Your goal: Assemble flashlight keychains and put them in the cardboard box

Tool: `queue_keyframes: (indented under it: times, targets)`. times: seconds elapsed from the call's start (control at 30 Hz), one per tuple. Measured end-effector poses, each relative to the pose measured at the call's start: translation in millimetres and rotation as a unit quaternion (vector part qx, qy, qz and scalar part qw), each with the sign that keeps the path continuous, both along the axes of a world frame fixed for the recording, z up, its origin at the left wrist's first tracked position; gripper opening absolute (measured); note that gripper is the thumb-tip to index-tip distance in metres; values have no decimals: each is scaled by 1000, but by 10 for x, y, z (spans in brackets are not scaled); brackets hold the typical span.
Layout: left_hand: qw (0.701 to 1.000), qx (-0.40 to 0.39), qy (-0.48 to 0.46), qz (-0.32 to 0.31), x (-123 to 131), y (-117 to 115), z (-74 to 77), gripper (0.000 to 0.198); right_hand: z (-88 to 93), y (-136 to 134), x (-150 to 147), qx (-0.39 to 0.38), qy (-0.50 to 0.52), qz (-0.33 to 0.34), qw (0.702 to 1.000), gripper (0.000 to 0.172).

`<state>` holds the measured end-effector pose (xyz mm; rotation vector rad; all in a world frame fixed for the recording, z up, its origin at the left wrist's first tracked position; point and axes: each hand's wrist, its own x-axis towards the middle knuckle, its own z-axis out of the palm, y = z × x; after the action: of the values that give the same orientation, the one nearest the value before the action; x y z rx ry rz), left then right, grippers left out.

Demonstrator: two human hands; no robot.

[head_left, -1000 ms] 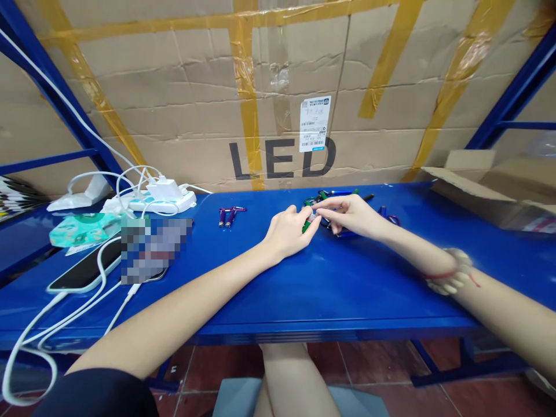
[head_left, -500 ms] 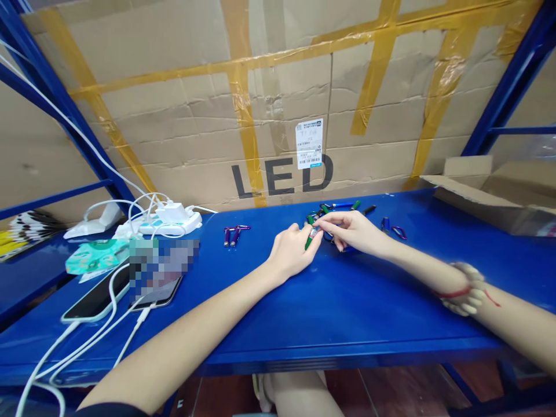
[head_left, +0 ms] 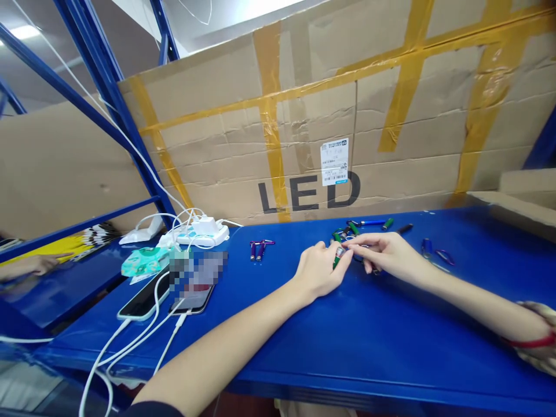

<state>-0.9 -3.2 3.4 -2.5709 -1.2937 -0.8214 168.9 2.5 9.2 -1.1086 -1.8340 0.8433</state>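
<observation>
My left hand (head_left: 321,269) is closed around a small green cylinder (head_left: 336,262) with a silvery end, like a keychain flashlight. Just to its right, my right hand (head_left: 388,255) pinches at that silvery end with thumb and forefinger; what lies between those fingertips is too small to make out. Behind and under the hands lie more green pieces (head_left: 388,223), a blue cylinder (head_left: 372,223), a dark cylinder (head_left: 405,229) and some metal rings, partly hidden. To the right are a short blue cylinder (head_left: 427,248) and a carabiner clip (head_left: 445,257).
Purple cylinders with clips (head_left: 257,251) lie left on the blue table (head_left: 278,341). Farther left are two phones on white cables (head_left: 145,298), a power strip (head_left: 221,234) and a teal packet (head_left: 145,262). Another person's hand (head_left: 39,265) shows far left. An open carton (head_left: 521,202) stands right.
The view has swung left and up, so everything sits further right and another person's hand has come into view. My hands keep together at the green cylinder.
</observation>
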Motion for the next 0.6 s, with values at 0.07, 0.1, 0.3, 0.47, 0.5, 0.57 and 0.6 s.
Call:
queue_keyframes:
  times: [0.07, 0.1, 0.3, 0.47, 0.5, 0.57, 0.6]
  targets:
    - [1000, 3, -1, -3, -1, 0, 0, 36, -6, 9, -3, 19, 11, 3, 1000, 45]
    - [1000, 5, -2, -4, -1, 0, 0, 37, -12, 17, -5, 32, 17, 3, 999, 43]
    - [1000, 23, 5, -4, 11, 7, -12, 35, -6, 39, -22, 103, 58, -50, 992, 34]
    - [1000, 14, 3, 11, 18, 22, -24, 35, 63, -17, -46, 33, 113, -107, 987, 47]
    - [1000, 9, -2, 13, 17, 25, -26, 34, 75, -27, -50, 22, 113, -113, 987, 49]
    - [1000, -11, -15, 8, 12, 31, -28, 32, 93, -43, -60, 20, 110, -114, 987, 48]
    - [999, -25, -22, 2, 9, 34, -27, 31, 101, -50, -65, 24, 109, -108, 988, 47]
